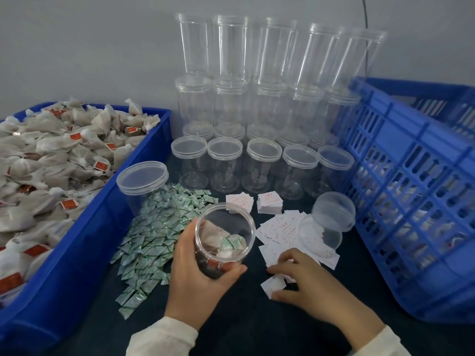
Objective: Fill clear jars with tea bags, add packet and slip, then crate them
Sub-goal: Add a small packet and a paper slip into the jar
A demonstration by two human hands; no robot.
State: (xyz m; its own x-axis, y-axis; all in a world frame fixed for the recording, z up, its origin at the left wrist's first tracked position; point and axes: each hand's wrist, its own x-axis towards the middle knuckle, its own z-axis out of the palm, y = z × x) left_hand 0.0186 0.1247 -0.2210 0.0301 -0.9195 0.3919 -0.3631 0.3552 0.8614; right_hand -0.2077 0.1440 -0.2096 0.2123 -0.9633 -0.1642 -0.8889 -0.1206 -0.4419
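My left hand [198,276] grips an open clear jar [226,227] just above the dark table, mouth tilted toward me. Tea bags and a green-and-white packet [231,242] lie inside it. My right hand [305,278] pinches a white paper slip [273,285] at the near edge of a loose heap of slips [282,232]. A spread of green packets [154,232] lies left of the jar. The blue bin [108,201] on the left is heaped with tea bags [51,155].
Rows and stacks of lidded clear jars [262,160] stand at the back against the wall. One lidded jar [141,183] leans by the bin; another [331,217] lies on its side over the slips. A blue slatted crate [411,191] stands tilted at the right.
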